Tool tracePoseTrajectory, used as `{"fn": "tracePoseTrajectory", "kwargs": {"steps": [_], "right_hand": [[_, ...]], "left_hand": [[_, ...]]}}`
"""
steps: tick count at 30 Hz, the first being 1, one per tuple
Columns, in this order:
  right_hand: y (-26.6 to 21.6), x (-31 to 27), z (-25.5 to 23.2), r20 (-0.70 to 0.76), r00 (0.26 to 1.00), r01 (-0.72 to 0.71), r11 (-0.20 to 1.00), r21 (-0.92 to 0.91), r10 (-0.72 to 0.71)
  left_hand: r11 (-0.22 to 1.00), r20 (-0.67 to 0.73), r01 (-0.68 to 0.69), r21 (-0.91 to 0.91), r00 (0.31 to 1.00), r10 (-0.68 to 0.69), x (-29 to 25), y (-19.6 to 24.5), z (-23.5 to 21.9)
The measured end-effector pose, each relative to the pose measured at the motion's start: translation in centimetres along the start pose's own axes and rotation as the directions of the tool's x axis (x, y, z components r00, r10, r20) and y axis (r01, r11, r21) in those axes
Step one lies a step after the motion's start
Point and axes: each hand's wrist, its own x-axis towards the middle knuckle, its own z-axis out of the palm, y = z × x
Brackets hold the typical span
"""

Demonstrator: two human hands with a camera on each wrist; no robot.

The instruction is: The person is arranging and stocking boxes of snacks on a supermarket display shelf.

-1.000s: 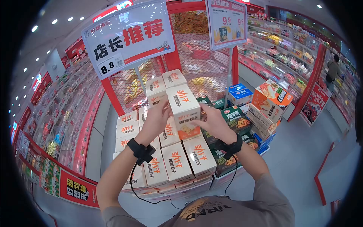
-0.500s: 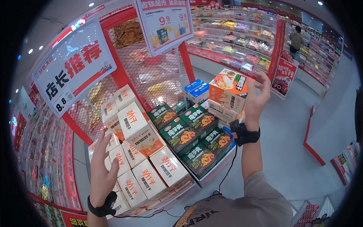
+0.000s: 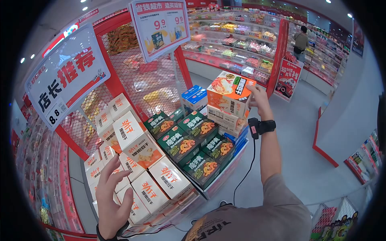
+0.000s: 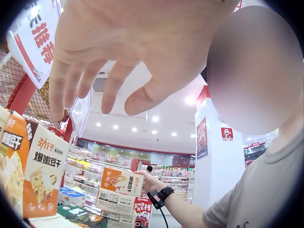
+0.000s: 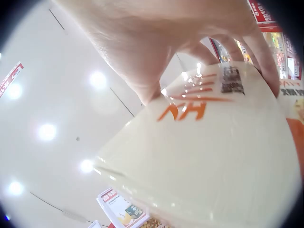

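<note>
Since half a second ago, brings the right hand (image 3: 262, 103) in against the orange-topped box (image 3: 230, 93), at one o'clock in the head view. Grips it between thumb and fingers, atop pale boxes (image 3: 225, 119). Holds the left hand (image 3: 112, 205) wide and empty, past seven o'clock, cropped in the left wrist view. Cannot make out the smallest print. Reads "劲仔" on white boxes (image 3: 149, 193), "魔芋爽" on green boxes (image 3: 176, 143) near the middle, "店长推荐" and "8.8" on the sign (image 3: 67, 76) at ten o'clock.
</note>
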Motion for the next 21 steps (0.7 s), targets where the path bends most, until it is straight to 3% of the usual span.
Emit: {"fn": "tracePoseTrajectory", "kwargs": {"steps": [4, 7, 9, 11, 13, 15, 16, 17, 19, 21], "right_hand": [[0.0, 0.2, 1.9, -0.269, 0.923, 0.303, 0.951, 0.067, -0.275], [-3.3, -3.5, 3.0, -0.253, 0.733, 0.584, 0.775, -0.242, -0.632], [-7.3, -8.5, 4.5, -0.113, 0.793, 0.603, 0.798, 0.003, -0.599], [-9.5, -12.5, 6.3, 0.093, 0.776, 0.590, 0.769, 0.246, -0.624], [-11.0, -16.2, 8.3, 0.360, 0.673, 0.515, 0.759, 0.398, -0.646], [-11.7, -18.7, 10.3, 0.541, 0.448, 0.626, 0.681, 0.378, -0.712], [-12.1, -20.1, 11.3, 0.597, 0.339, 0.680, 0.628, 0.378, -0.727], [-12.5, -21.4, 12.5, 0.617, 0.267, 0.738, 0.569, 0.362, -0.740], [-12.9, -22.8, 15.8, 0.622, 0.231, 0.755, 0.541, 0.371, -0.749], [-14.5, -23.5, 19.6, 0.659, 0.281, 0.676, 0.631, 0.381, -0.698]], "left_hand": [[0.998, 0.015, -0.055, 0.014, 0.998, 0.054, -0.4, -0.2, -0.1], [0.994, 0.034, -0.101, 0.035, 0.994, 0.100, -0.7, 0.3, -0.6], [0.997, 0.037, -0.060, -0.042, 0.997, 0.062, -0.9, 0.7, 0.5], [0.991, -0.044, -0.057, -0.124, 0.998, 0.052, -1.1, 1.0, 2.4], [0.981, -0.053, -0.049, -0.186, 0.998, 0.039, -2.1, 0.3, 3.9], [0.972, -0.003, -0.027, -0.233, 1.000, 0.027, -4.3, -0.3, 5.0], [0.998, -0.001, -0.056, -0.001, 0.998, 0.056, -5.0, 0.9, 4.5], [0.998, -0.034, 0.027, -0.063, 0.999, -0.029, -5.8, 0.3, 4.6], [0.964, -0.077, 0.186, -0.190, 0.976, -0.203, -6.9, -1.0, 4.7], [0.855, -0.147, 0.232, -0.465, 0.932, -0.332, -6.5, -0.9, 4.2]]}}
